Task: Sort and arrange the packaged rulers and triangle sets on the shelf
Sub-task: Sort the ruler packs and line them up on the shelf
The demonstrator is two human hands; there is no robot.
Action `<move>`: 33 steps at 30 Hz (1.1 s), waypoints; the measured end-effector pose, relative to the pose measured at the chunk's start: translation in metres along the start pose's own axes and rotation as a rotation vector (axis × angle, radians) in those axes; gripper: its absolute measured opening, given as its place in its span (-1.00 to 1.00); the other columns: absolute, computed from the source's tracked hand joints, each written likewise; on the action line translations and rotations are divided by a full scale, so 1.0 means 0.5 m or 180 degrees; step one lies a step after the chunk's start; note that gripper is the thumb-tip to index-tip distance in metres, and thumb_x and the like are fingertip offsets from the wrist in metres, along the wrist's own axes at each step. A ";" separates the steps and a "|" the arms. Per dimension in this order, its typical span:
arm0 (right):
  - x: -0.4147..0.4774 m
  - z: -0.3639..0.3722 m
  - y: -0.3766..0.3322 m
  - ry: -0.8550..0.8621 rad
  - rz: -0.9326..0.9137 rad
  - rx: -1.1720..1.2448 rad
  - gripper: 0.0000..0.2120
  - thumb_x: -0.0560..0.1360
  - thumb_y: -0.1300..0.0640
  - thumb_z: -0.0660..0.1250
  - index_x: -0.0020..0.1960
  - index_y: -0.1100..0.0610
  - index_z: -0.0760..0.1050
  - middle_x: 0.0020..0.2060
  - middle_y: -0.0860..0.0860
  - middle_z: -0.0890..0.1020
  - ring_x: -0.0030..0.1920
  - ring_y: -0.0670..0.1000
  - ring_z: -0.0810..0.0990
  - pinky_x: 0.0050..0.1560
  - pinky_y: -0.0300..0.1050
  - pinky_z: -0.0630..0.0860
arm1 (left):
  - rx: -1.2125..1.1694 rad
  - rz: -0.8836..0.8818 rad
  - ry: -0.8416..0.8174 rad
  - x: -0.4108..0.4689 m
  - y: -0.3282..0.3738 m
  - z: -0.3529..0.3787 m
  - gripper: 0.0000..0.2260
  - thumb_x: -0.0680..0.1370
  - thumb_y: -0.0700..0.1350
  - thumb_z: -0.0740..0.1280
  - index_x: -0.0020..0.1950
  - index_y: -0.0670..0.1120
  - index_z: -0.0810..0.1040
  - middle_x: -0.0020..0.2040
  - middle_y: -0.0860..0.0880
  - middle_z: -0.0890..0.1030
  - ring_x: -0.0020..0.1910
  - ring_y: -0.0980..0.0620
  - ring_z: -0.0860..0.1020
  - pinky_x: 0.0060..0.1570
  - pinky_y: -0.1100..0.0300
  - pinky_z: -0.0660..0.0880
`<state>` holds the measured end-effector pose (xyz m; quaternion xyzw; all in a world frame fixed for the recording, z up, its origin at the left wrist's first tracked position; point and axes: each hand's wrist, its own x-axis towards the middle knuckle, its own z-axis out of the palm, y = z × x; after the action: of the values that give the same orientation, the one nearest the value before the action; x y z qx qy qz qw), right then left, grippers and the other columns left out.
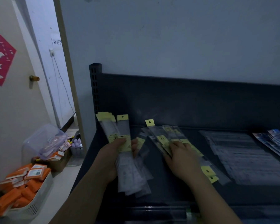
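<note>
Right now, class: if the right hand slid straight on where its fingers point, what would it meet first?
The right hand would likely meet the loose ruler packs fanned ahead.

Blue packets (277,141): were cut off by the right edge.
Ruler bundle (127,160): label print was too small to read.
Left hand (110,159): fingers were partly hidden behind the bundle.
Right hand (183,159): grip was blurred, unclear.

Left hand (110,160), right hand (183,162) bare; forearms bare to frame edge; nails look short, dim light.
</note>
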<state>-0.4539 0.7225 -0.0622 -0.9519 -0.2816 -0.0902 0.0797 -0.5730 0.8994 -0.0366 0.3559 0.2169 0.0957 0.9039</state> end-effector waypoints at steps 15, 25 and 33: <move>0.003 -0.009 -0.023 0.0159 -0.0004 0.0227 -0.83 0.56 0.13 0.20 -0.07 0.19 0.51 0.21 0.05 0.44 0.11 0.07 0.50 -0.01 -0.15 0.41 | 0.0265 0.0067 -0.0061 -0.005 -0.011 -0.001 -0.70 0.59 -0.25 0.22 0.29 -0.34 0.44 -0.14 -0.19 0.62 -0.24 -0.06 0.59 -0.36 0.13 0.61; -0.006 -0.020 -0.013 0.0887 -0.0075 0.0254 -0.78 0.37 0.28 0.38 -0.41 0.16 0.41 -0.34 0.04 0.56 -0.34 0.01 0.49 -0.42 -0.25 0.21 | 0.0231 0.0110 -0.0055 -0.005 -0.015 -0.003 -0.76 0.59 -0.26 0.22 0.24 -0.30 0.47 -0.12 -0.20 0.60 -0.26 -0.06 0.59 -0.38 0.12 0.59; -0.021 -0.053 -0.007 0.0837 0.0391 0.1233 -0.71 0.55 0.08 0.25 -0.26 0.22 0.56 -0.39 0.06 0.60 -0.38 0.03 0.55 -0.35 -0.04 0.51 | 0.0177 0.0130 -0.0092 -0.005 -0.018 -0.002 -0.85 0.58 -0.27 0.24 0.12 -0.26 0.50 -0.19 -0.17 0.59 -0.27 -0.04 0.58 -0.37 0.10 0.61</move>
<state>-0.4682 0.7146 -0.0383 -0.9143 -0.2224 -0.1526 0.3021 -0.5755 0.8927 -0.0426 0.3866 0.1991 0.1029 0.8946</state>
